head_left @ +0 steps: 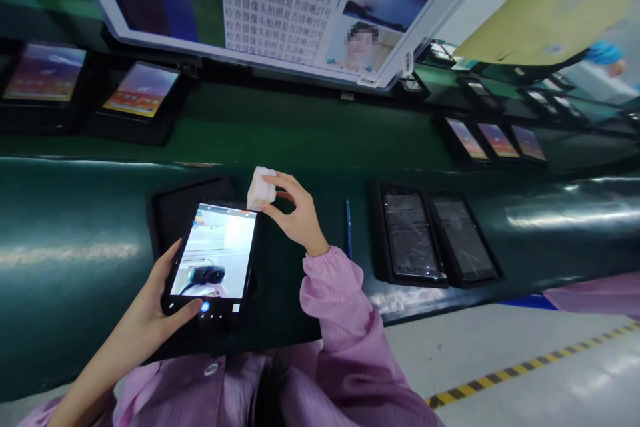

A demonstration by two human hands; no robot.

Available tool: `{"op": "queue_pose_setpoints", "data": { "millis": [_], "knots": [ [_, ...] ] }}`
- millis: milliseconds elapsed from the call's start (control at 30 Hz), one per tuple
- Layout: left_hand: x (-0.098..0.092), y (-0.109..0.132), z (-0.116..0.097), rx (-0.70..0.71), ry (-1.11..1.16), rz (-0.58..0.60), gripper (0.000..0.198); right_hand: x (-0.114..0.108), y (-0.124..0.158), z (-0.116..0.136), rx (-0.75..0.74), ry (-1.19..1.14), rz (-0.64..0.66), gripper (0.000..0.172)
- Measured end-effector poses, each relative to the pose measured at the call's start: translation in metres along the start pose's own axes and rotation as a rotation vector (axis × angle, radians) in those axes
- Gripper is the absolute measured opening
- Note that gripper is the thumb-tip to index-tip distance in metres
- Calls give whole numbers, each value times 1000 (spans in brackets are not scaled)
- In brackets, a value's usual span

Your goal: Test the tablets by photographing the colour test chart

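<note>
My left hand [163,310] grips a tablet [220,247] by its lower left side, the thumb lying over the bottom of the lit screen near a blue round button. A camera picture fills that screen. Between the thumb and fingers of my right hand [296,210] is a small white block [261,188], possibly foam or folded cloth, held at the tablet's upper right corner. Partly behind the tablet lies a black tray [165,210]. To the right of my right hand, a blue pen [349,230] rests on the green table mat [305,147].
Two dark tablets [413,233] lie in black trays on the right. Lit tablets stand farther back, at the left [140,90] and right [497,140]. A large printed board [280,7] rises at the back. Beyond the table's front edge, striped tape [520,370] marks the floor.
</note>
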State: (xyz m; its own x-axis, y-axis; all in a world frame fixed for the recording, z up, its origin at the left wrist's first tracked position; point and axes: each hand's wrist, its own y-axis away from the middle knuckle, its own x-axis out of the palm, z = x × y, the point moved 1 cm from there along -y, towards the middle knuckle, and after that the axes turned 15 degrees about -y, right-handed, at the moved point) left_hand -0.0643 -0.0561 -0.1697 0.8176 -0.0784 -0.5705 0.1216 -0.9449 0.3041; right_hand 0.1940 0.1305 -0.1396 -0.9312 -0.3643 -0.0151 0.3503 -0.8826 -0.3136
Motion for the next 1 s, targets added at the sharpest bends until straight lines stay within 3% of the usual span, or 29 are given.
{"op": "queue_pose_setpoints", "data": {
  "millis": [333,667,1000],
  "knots": [
    [-5,-2,-8,-11,-40,47,103,4,-2,-4,-66,52,8,37],
    [-4,-2,-7,-42,-117,35,111,4,-2,-5,-29,87,10,37],
    [-15,-2,-5,38,-73,145,117,3,-1,-5,-7,88,10,38]
  ]
}}
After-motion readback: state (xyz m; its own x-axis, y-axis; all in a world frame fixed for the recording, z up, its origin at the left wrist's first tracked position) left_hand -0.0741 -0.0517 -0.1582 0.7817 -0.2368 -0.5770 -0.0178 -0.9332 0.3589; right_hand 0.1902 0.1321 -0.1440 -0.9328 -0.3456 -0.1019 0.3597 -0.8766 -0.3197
